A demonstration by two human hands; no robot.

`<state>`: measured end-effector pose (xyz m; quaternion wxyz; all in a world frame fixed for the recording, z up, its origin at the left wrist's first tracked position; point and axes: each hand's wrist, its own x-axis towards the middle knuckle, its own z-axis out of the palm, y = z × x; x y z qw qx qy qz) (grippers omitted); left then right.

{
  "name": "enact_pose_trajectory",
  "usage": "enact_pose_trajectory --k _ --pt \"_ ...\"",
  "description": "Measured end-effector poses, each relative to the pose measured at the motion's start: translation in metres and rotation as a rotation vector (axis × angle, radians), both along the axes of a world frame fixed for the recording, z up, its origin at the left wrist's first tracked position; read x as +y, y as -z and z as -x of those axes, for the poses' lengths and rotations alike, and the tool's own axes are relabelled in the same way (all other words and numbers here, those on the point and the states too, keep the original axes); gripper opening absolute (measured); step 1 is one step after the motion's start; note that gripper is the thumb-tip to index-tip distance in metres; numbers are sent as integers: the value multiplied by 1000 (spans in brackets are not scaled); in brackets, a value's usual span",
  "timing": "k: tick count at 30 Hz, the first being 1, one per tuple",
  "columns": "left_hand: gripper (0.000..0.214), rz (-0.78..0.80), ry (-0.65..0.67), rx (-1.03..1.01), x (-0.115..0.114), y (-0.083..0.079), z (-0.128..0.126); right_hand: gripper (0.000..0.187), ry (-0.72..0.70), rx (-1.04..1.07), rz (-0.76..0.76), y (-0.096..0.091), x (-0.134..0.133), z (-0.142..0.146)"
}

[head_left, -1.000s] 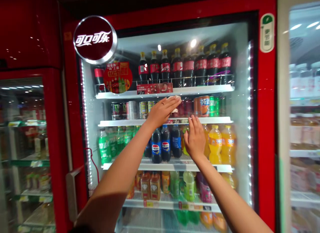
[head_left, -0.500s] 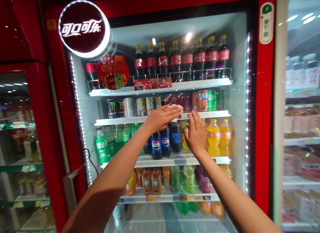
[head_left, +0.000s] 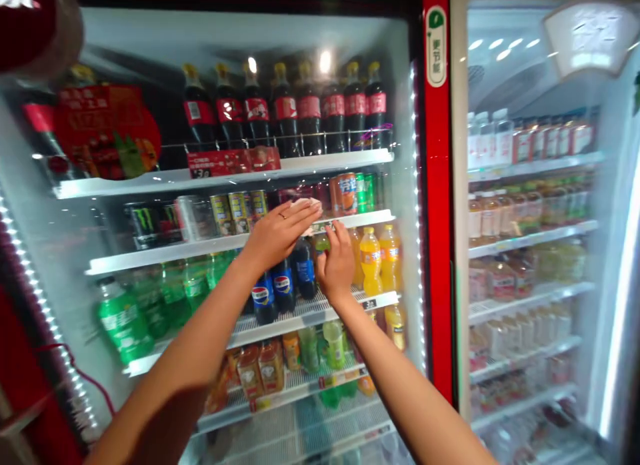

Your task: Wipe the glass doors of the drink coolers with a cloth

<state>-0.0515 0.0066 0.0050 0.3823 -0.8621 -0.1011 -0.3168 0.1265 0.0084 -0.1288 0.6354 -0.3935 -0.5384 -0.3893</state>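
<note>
So the pale cloth (head_left: 309,206) is being held flat to the glass door (head_left: 230,185) under the left hand (head_left: 280,232), fingers straight and together, right in front of the can shelf (head_left: 165,255). The right hand (head_left: 337,262) is held up just beside it, fingers loosely extended, nothing visible in it. Looks mid-job tbh: the cloth hasn't been put down, but how much glass has been covered or is left can't be told.

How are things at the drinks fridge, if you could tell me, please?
Left hand flat over pale cloth at glass door. Right hand raised close by, no item visible in it. Nothing seen blocking the cloth.
</note>
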Motion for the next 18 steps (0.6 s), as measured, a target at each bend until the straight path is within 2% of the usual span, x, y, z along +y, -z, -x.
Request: enact_pose_trajectory --k 3,5,7,9,12,14,16,18 --pt "79 12 63 -125 6 -9 15 81 -6 -114 43 -1 -3 1" --pt "83 31 87 -243 8 -11 15 84 -11 -192 95 -1 -6 0" --pt "82 37 95 -305 6 -6 11 85 -21 -248 132 -1 -7 -1" --pt "80 31 85 -273 4 5 10 83 -35 -280 129 -1 -8 -3" --pt "76 16 23 -151 -1 24 22 81 -64 -304 105 -1 -8 -4" --pt "74 3 -30 -90 -6 31 38 81 -88 -320 110 -1 -8 -5" --pt "71 -10 -103 -57 -12 28 54 81 -104 -337 101 0 -9 -5" --pt "70 -24 -201 -74 -17 16 64 82 -115 -355 88 -1 -9 -4"
